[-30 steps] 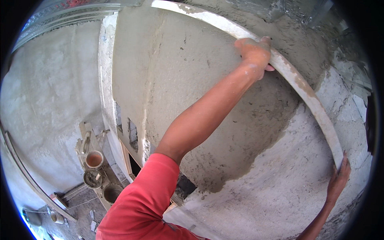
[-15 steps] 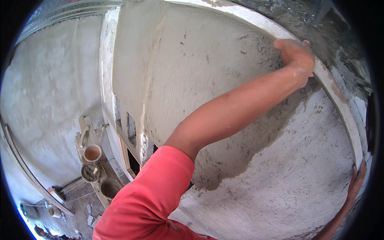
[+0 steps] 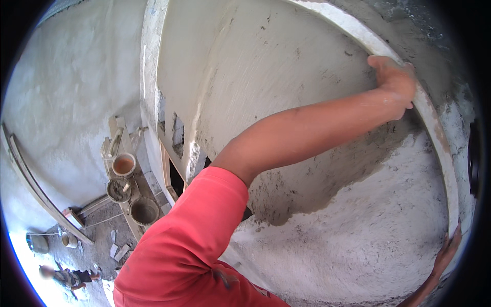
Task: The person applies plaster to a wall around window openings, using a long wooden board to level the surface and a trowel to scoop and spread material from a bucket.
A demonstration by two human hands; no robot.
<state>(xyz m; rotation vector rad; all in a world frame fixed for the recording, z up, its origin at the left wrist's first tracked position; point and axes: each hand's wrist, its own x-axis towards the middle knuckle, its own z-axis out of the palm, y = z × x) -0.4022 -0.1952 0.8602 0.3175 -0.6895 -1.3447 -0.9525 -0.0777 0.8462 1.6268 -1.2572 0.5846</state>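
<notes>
A long, pale, plaster-smeared straightedge board (image 3: 376,43) lies against the wall and looks curved in this view. My left hand (image 3: 396,84) is closed around its upper part, with the thumb on the near side; the far fingers are mostly hidden. Low at the right rim, my right hand (image 3: 447,250) is at the board's lower end, its fingers pointing up along it. Whether those fingers wrap the board is hard to see. Beside the board, wet grey plaster (image 3: 302,143) covers the upper wall and ends in a ragged edge above rough, lighter wall (image 3: 348,245).
Left and below, a plank scaffold (image 3: 134,192) carries several buckets, one with reddish contents (image 3: 124,164). Long boards (image 3: 41,189) lean on the left wall. A person (image 3: 69,278) is on the ground far below. Openings (image 3: 176,176) break the wall near my left sleeve.
The view has shifted, with the scaffold now higher in the picture. Both hands still hold their places on the board, which seems lower against the wall. A person has come into view at lower left.
</notes>
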